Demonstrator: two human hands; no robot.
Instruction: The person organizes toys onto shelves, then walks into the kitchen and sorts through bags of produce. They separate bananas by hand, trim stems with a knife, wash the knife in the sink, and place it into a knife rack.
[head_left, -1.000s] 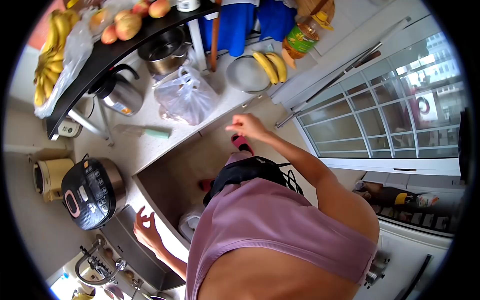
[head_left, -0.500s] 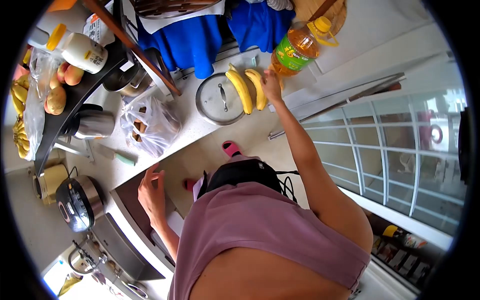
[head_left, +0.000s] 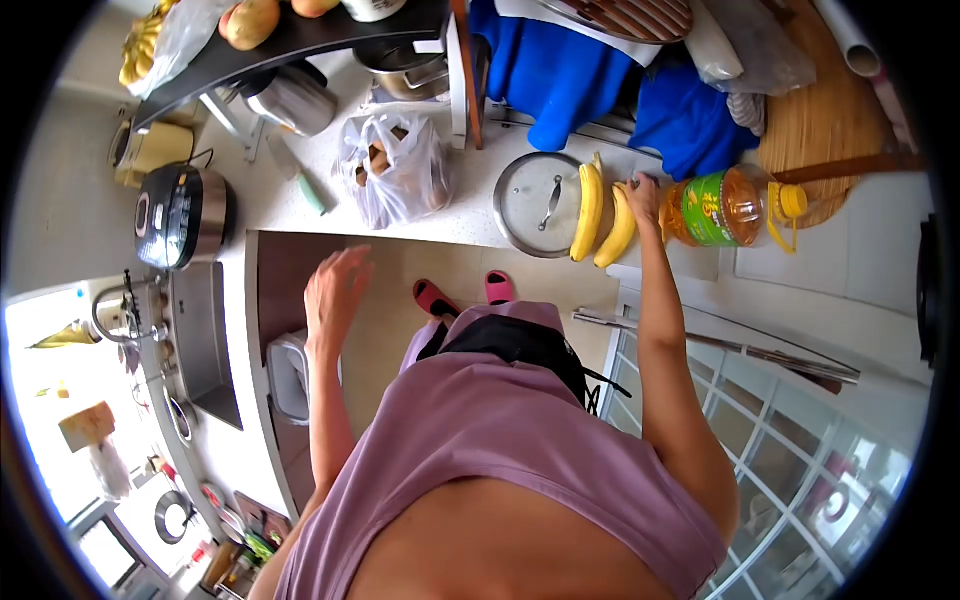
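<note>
My right hand (head_left: 645,200) is at the upper end of the right-hand banana (head_left: 618,232) on the counter, its fingers curled in around the dark tip. Another banana (head_left: 588,212) lies beside it, partly over the edge of a round metal pot lid (head_left: 518,207). Just right of my hand, a large oil bottle (head_left: 712,208) with a green label and yellow cap lies on its side in this view. My left hand (head_left: 335,295) hangs in the air below the counter edge, fingers stretched out, holding nothing.
A plastic bag (head_left: 395,190) with brown items stands left of the lid, near a green-handled knife (head_left: 308,190). A rice cooker (head_left: 182,215) and sink (head_left: 207,340) are at left. Blue cloth (head_left: 560,80) hangs behind; a glass-paned door (head_left: 760,440) is at right.
The whole view has turned, showing more of the sink side. My left hand's fingers have straightened. My right hand remains by the right-hand banana and the oil bottle.
</note>
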